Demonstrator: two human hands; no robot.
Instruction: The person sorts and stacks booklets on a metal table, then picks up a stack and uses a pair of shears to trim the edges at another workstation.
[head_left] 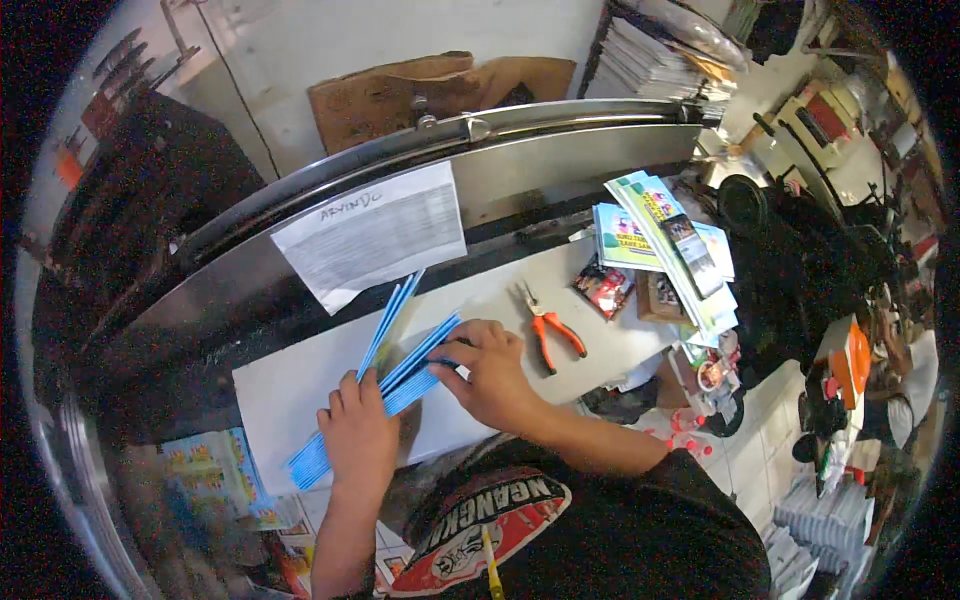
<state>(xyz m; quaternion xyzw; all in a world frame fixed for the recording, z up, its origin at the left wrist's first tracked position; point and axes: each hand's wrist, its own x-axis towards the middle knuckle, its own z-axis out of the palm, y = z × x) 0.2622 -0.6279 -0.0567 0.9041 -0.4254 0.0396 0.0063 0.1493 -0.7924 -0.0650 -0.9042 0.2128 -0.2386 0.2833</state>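
Note:
A stack of thin light-blue booklets (405, 396), seen mostly edge-on, lies slantwise on the white tabletop. My left hand (357, 430) is closed over the stack's near side, its fingertips by a few booklets (388, 325) that lean apart from the rest. On the stack's far right end, my right hand (487, 368) has bent fingers and thumb pressed against the edges. Dark gaps show between some booklets there. To the right of that hand lie long-nose pliers (549, 338) with orange handles, jaws pointing away from me.
Behind the stack, a white written sheet (375, 235) leans on a metal machine rail (440, 140). Colourful booklets (640, 235) with a dark phone (692, 255) on top are piled at the table's right end, beside a small red packet (604, 288). Printed sheets (210, 470) lie lower left.

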